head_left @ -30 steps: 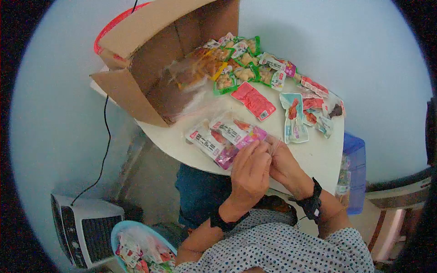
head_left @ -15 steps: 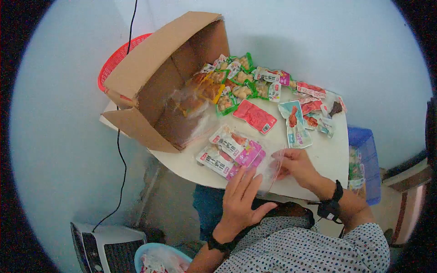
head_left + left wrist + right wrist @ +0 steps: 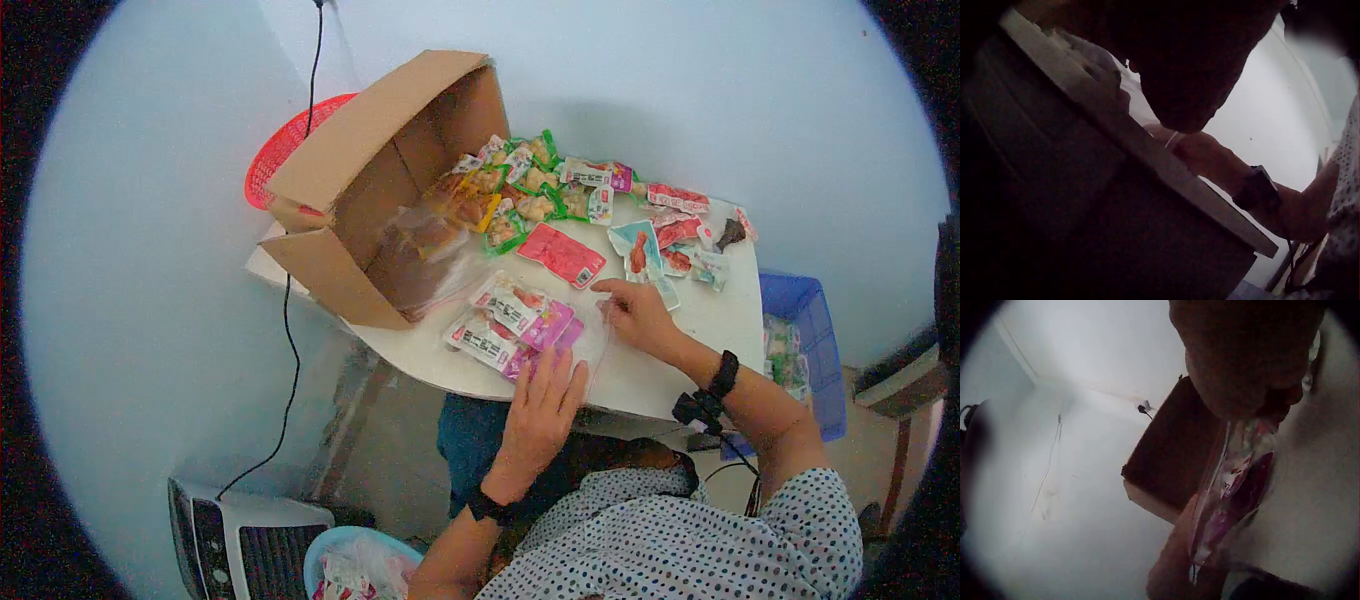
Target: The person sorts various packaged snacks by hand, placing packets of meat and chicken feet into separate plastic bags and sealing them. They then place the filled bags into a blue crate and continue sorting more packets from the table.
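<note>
Two white-and-purple snack packets (image 3: 512, 302) lie overlapping in a clear zip bag (image 3: 597, 352) near the table's front edge. My left hand (image 3: 540, 422) rests over the packets' purple ends, its fingers straight and slightly spread. At the bag's right end, my right hand (image 3: 645, 318) pinches the far corner of its mouth between thumb and forefinger. In the right wrist view, the bag's seal strip (image 3: 1210, 481) runs down from the right hand, with the packets behind the film. The left wrist view is dark, with the table edge (image 3: 1147, 169) across it.
A cardboard box (image 3: 375, 150) lies on its side at the left, bagged brown food at its mouth. Green-edged packets (image 3: 540, 205), a red packet (image 3: 562, 256) and blue-white packets (image 3: 640, 250) lie behind the hands. A blue crate (image 3: 820, 350) stands right of the table.
The hands were together at the bag's right end and have parted. My left hand now lies flat over the packets; my right hand has moved along the bag's mouth to its far corner.
</note>
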A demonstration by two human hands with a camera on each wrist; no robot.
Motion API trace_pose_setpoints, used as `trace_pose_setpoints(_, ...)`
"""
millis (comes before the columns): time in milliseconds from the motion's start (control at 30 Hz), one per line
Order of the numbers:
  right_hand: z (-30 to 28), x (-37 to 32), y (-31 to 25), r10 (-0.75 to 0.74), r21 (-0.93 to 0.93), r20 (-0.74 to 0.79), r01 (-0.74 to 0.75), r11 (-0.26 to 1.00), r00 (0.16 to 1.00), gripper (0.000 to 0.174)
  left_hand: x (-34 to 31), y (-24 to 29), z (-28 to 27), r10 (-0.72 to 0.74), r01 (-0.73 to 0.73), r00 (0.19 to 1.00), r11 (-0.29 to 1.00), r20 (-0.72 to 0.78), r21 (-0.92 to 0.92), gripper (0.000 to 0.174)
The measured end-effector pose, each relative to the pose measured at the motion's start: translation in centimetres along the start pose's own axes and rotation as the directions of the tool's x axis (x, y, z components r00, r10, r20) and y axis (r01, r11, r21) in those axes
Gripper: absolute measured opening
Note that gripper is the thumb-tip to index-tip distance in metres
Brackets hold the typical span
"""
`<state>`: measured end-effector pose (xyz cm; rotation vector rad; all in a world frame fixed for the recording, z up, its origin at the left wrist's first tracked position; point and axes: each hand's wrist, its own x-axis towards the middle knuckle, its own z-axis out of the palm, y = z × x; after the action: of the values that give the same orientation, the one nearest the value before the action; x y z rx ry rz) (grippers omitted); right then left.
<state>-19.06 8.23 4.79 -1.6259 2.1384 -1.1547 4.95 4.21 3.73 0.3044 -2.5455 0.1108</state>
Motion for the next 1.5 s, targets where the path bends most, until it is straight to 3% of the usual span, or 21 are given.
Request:
trace_pose_setpoints(233,-0.9,1.0,-1.2,-0.066,0.321,-0.069,0.085,0.943,0.995,0.023,0.2,-0.6,-0.8,-0.11,0.102,0.986,0.993,-0.122,-0.064,0.039)
trace_pose_setpoints(300,-1.9,2.2,-2.3,-0.068,0.408,0.052,0.041,0.912,0.996,0.023,0.7,-1.6,-1.7,-0.18,0.159,0.963,0.981,-0.199,-0.115,0.036)
trace_pose_setpoints(333,-2.6,2.8,-3.4,-0.07,0.448,0.117,0.01,0.894,0.991,0.023,1.0,-2.2,-2.8,-0.291,0.226,0.926,0.938,-0.242,-0.264,0.033)
trace_pose_setpoints(433,-5.6,3.7,-8.8,-0.236,0.549,0.149,0.118,0.827,0.96,0.022,2.0,-2.8,-7.8,-0.584,0.336,0.774,0.706,-0.244,-0.623,0.029)
trace_pose_setpoints(500,-7.8,3.0,-12.5,-0.249,0.574,0.248,0.065,0.816,0.936,0.021,3.0,-2.3,-11.4,-0.696,0.353,0.693,0.556,-0.189,-0.753,0.029)
trace_pose_setpoints(600,-10.4,1.9,-14.8,-0.325,0.643,0.398,-0.008,0.765,0.858,0.02,2.6,-2.4,-12.7,-0.793,0.191,0.608,0.192,-0.038,-0.963,0.028)
trace_pose_setpoints(700,-10.6,1.0,-13.5,-0.445,0.693,0.472,-0.008,0.721,0.761,0.023,1.2,-1.1,-13.5,-0.739,0.104,0.659,-0.097,0.141,-0.99,0.027)
trace_pose_setpoints(800,-11.1,-0.3,-12.0,-0.484,0.665,0.512,0.029,0.746,0.709,0.022,0.5,0.9,-14.9,-0.692,0.182,0.663,-0.22,0.285,-0.958,0.027)
trace_pose_setpoints(833,-11.5,-0.7,-11.8,-0.48,0.642,0.53,0.039,0.766,0.699,0.02,0.7,1.7,-15.5,-0.691,0.209,0.661,-0.202,0.291,-0.957,0.027)
trace_pose_setpoints(933,-12.2,-1.5,-12.5,-0.362,0.454,0.489,0.122,0.882,0.794,0.015,1.8,3.9,-17.3,-0.696,0.258,0.652,-0.17,0.301,-0.951,0.029)
trace_pose_setpoints(1000,-12.3,-1.2,-12.1,-0.48,0.478,0.346,0.289,0.829,0.806,0.013,2.6,4.4,-17.8,-0.709,0.254,0.642,-0.164,0.293,-0.953,0.029)
trace_pose_setpoints(1067,-12.3,-0.7,-11.8,-0.583,0.465,0.172,0.456,0.759,0.794,0.016,3.1,4.3,-18.2,-0.707,0.226,0.676,-0.07,0.208,-0.972,0.029)
trace_pose_setpoints(1133,-12.4,0.1,-11.5,-0.665,0.416,-0.03,0.614,0.671,0.746,0.02,3.7,4.5,-18.5,-0.702,0.201,0.697,-0.006,0.147,-0.98,0.029)
trace_pose_setpoints(1233,-13.1,0.9,-11.4,-0.68,0.442,-0.17,0.672,0.595,0.714,0.022,5.1,4.8,-18.2,-0.691,0.183,0.714,0.028,0.113,-0.983,0.028)
trace_pose_setpoints(1300,-13.6,0.9,-11.3,-0.596,0.469,-0.159,0.592,0.656,0.787,0.023,5.5,4.1,-16.7,-0.687,0.187,0.719,0.049,0.103,-0.981,0.026)
trace_pose_setpoints(1400,-13.5,1.3,-9.9,-0.479,0.581,-0.103,0.444,0.682,0.872,0.025,5.7,3.2,-13.9,-0.736,0.273,0.652,0.007,0.18,-0.962,0.022)
trace_pose_setpoints(1500,-13.9,1.7,-8.8,-0.395,0.648,-0.054,0.333,0.685,0.917,0.027,6.2,2.9,-13.0,-0.771,0.39,0.618,0.128,0.156,-0.912,0.021)
